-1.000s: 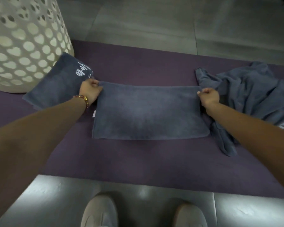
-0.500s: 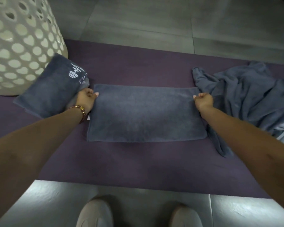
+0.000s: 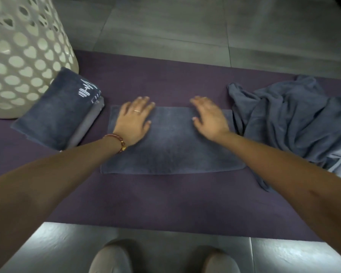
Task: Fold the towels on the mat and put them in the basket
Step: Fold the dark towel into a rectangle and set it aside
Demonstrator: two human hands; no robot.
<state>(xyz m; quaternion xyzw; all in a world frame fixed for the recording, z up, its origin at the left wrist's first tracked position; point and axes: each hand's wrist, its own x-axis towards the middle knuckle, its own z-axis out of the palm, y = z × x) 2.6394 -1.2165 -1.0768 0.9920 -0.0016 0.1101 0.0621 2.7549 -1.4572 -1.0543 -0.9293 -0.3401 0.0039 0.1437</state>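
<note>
Now both corners are released — left hand [image 3: 133, 120] and right hand [image 3: 209, 118] lie flat on the towel [image 3: 171, 152].

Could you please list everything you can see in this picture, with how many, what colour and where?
basket: one, cream with heart-shaped holes, far left
folded towels: one stack, dark blue-grey over lighter grey, on the mat beside the basket
flat towel: one, blue-grey, mat centre
crumpled towels: one heap, number unclear, blue-grey, mat's right end
mat: one, purple, on the floor
floor: grey tiles, around the mat
shoes: two, pale grey, bottom edge
bracelet: one, reddish beads, left wrist
ring: one, thin, left hand
left hand: flat on the flat towel's left part
right hand: flat on its right part
</note>
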